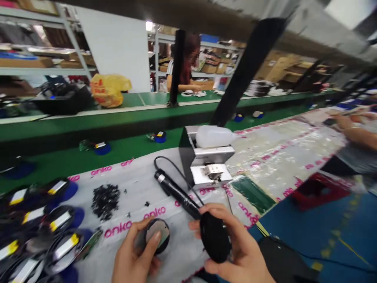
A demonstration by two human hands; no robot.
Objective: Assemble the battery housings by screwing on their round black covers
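My left hand (138, 247) is closed around a small round disc (160, 231) with a grey face and dark rim, the thumb pressed on its face. My right hand (238, 243) grips a black round cover (215, 237) by its edges, tilted toward me. The two pieces are apart, above the covered bench. Just beyond my right hand lies a black electric screwdriver (176, 192) with a cord. A pile of small black parts (106, 201) sits beyond and left of my left hand. Several round blue-and-black assemblies with battery packs (63, 220) crowd the left side.
A metal stand (212, 165) holding a white plastic bottle (215, 136) stands in the middle. Loose assemblies (102, 147) lie on the green belt behind. A yellow bag (108, 89) rests on the far bench, where a person (184, 70) sits. Another person's arm (357, 131) reaches in at right.
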